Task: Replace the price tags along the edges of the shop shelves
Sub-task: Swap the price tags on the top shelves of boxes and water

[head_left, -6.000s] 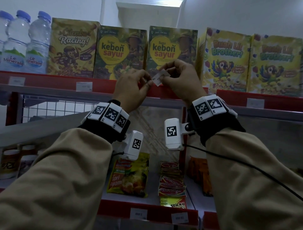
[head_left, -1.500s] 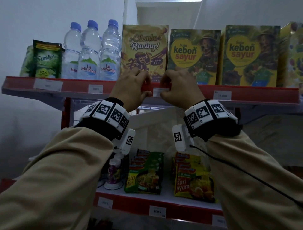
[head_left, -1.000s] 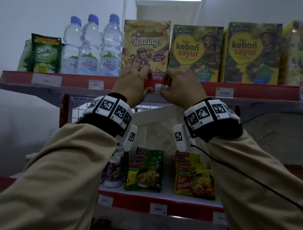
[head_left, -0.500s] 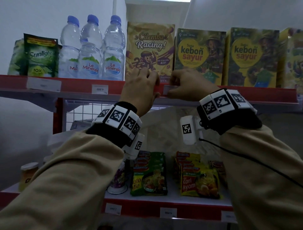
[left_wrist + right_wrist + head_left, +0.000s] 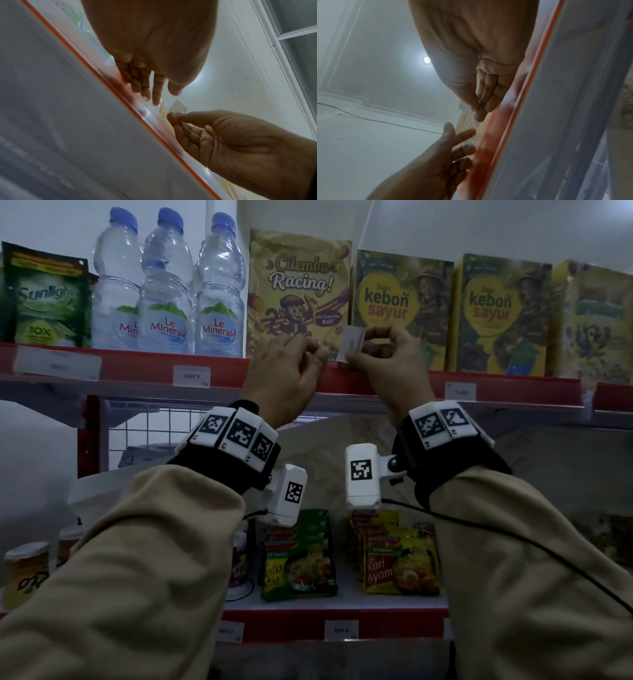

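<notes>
A small white price tag [image 5: 352,345] is pinched between the thumb and fingers of my right hand [image 5: 368,345], just above the top shelf's red edge strip [image 5: 137,368] and in front of the Cilembu Racing box [image 5: 299,292]. My left hand [image 5: 313,354] rests beside it at the strip with nothing in it. In the right wrist view the right hand [image 5: 477,108] holds the tag [image 5: 464,106], and the left hand's [image 5: 458,136] straight fingers touch the red strip [image 5: 496,128]. The left wrist view shows the left hand [image 5: 149,92] along the strip and the right hand [image 5: 173,116] with the tag [image 5: 179,107].
Other white tags [image 5: 191,376] [image 5: 460,391] sit in the same strip. Water bottles [image 5: 168,296], a Sunlight pouch [image 5: 44,299] and kebon sayur boxes [image 5: 400,309] stand on the top shelf. Noodle packs [image 5: 298,559] and jars [image 5: 25,573] fill the lower shelf.
My right hand has lifted the white tag up off the red strip, where both hands were pressed half a second ago. The left hand stays at the strip.
</notes>
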A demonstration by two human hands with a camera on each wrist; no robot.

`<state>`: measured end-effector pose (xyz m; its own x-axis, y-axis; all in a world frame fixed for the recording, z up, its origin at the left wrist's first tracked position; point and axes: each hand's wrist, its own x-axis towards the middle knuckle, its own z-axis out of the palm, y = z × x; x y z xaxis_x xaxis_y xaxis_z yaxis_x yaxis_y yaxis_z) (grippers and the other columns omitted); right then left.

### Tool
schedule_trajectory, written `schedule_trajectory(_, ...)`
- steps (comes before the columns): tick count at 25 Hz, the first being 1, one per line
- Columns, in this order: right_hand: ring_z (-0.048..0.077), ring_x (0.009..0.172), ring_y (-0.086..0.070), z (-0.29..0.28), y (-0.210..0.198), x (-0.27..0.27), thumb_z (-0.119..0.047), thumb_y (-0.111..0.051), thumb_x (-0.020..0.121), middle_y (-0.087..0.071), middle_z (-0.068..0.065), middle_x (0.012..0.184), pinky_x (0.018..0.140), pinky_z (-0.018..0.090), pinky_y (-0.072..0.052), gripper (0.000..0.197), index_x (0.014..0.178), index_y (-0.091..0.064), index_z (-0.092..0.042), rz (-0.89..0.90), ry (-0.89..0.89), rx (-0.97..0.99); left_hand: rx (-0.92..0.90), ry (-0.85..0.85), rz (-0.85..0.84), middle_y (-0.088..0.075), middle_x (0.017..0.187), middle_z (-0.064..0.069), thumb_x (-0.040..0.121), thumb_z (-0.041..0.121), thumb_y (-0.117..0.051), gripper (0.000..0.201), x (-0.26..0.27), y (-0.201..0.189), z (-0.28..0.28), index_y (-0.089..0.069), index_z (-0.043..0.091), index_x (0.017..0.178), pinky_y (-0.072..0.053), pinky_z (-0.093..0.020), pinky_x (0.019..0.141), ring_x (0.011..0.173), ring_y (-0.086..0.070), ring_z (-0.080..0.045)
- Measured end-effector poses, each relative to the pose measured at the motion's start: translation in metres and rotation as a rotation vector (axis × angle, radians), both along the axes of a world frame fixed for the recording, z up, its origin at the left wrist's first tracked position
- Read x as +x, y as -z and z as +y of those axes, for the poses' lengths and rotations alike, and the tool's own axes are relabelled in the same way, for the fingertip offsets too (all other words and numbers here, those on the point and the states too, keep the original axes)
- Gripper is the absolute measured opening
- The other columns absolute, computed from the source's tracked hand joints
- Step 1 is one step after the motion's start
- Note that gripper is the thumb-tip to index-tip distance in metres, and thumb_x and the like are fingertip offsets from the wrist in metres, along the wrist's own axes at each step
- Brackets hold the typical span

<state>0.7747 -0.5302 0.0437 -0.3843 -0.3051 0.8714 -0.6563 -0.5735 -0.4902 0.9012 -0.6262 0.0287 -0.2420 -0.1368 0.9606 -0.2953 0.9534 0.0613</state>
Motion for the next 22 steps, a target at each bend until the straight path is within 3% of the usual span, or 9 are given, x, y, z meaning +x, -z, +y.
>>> schedule_trajectory(4,0.028,0.09,-0.067,-0.008,0.01,0.006,-0.003,-0.07,0.082,-0.069,0.019,0.095,0.081,0.038,-0.057,0.02,0.099,-0.061,-0.001,0.013,-0.043,-0.008,-0.028,0.002,0.007,-0.06,0.1,-0.008,0.093,0.04,-0.052,0.028,-0.002,0.0,-0.006,-0.063,0.016,0.101,-0.03,-0.036,0.093,0.102,-0.049,-0.027)
schedule_trajectory(15,0.028,0.089,-0.067,-0.004,0.01,0.003,-0.001,-0.068,0.084,-0.068,0.025,0.099,0.082,0.037,-0.055,0.019,0.101,-0.062,0.004,0.092,-0.07,0.053,0.016,0.026,-0.006,-0.059,0.103,-0.007,0.085,0.04,-0.064,0.025,-0.004,-0.004,-0.006,-0.067,0.021,0.101,-0.041,-0.041,0.092,0.103,-0.051,-0.027)
schedule_trajectory(18,0.033,0.09,-0.067,-0.003,0.006,0.002,-0.009,-0.068,0.085,-0.069,0.023,0.095,0.08,0.043,-0.054,0.016,0.098,-0.065,0.001,0.152,0.011,0.048,0.022,0.046,-0.024,-0.059,0.101,-0.008,0.085,0.036,-0.065,0.021,-0.001,-0.005,-0.006,-0.067,0.019,0.099,-0.042,-0.043,0.092,0.101,-0.052,-0.028)
schedule_trajectory(22,0.02,0.078,-0.067,0.011,-0.005,-0.009,-0.024,-0.075,0.081,-0.071,0.011,0.084,0.071,0.032,-0.054,0.021,0.088,-0.069,-0.005,0.299,0.219,0.039,0.015,0.043,-0.102,-0.054,0.099,-0.005,0.087,0.033,-0.064,0.018,0.006,-0.01,-0.007,-0.065,0.017,0.096,-0.043,-0.039,0.092,0.099,-0.053,-0.026)
